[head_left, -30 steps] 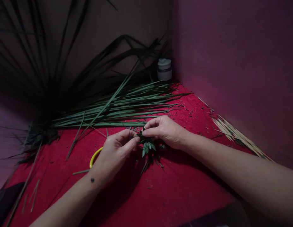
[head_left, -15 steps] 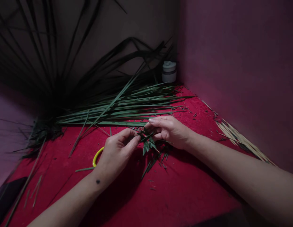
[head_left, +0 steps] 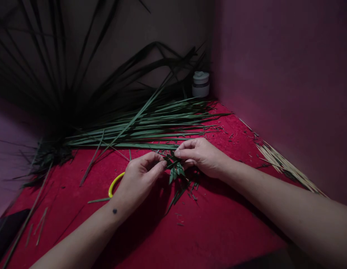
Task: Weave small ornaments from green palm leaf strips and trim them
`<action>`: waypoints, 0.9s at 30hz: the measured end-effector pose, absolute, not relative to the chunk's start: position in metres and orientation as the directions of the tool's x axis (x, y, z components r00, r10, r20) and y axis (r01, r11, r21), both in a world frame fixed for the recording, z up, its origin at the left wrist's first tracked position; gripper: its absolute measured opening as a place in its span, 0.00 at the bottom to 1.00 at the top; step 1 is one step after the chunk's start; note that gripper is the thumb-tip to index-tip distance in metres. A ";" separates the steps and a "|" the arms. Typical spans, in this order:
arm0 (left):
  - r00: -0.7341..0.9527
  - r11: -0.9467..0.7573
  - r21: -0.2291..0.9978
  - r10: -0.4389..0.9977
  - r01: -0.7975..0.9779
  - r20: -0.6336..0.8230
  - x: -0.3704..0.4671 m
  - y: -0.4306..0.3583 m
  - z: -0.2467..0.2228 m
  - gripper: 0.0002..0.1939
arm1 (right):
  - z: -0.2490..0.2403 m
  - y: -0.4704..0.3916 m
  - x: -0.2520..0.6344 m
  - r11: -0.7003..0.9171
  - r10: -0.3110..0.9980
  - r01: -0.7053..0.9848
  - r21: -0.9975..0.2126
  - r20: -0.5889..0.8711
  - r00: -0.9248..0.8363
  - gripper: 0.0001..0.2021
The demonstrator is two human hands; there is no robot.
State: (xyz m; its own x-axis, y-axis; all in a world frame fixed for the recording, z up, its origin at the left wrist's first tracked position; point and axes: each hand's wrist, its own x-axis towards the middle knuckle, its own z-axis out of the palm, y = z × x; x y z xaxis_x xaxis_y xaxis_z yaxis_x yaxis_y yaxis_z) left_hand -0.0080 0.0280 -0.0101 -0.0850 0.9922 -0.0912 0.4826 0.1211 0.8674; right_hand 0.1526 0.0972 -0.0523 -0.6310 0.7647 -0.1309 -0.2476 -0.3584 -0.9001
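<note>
Between my two hands is a small folded green leaf piece (head_left: 175, 169) with several pointed tips hanging down. My left hand (head_left: 141, 175) pinches its left side between thumb and fingers. On the other side, my right hand (head_left: 200, 155) has thumb and forefinger closed at its upper right edge. The yellow handle ring of a tool (head_left: 115, 184) shows beside my left wrist; the rest of it is hidden under the hand. Dark leaf scraps (head_left: 177, 198) lie on the red cloth (head_left: 212, 231) just below the leaf piece.
Long green leaf strips (head_left: 151, 127) lie across the back of the cloth. A lidded white container (head_left: 200, 85) stands in the corner. Pale thin sticks (head_left: 288, 168) lie along the right wall (head_left: 282, 74). Dark long leaves (head_left: 69, 82) fan up at the back left.
My right thumb and forefinger have come together and lowered onto the leaf piece's edge. My left hand keeps its pinch in nearly the same place.
</note>
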 end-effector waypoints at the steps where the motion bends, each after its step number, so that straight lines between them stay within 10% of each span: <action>1: -0.076 0.115 0.882 0.993 0.457 -0.090 -0.008 0.028 -0.010 0.09 | -0.052 0.097 0.153 -0.350 0.767 -0.242 -0.905 -0.129 -0.628 0.05; 27: -0.039 0.160 0.915 0.987 0.370 -0.157 -0.005 0.030 -0.020 0.09 | -0.043 0.089 0.151 -0.229 0.780 -0.112 -0.967 -0.113 -0.615 0.02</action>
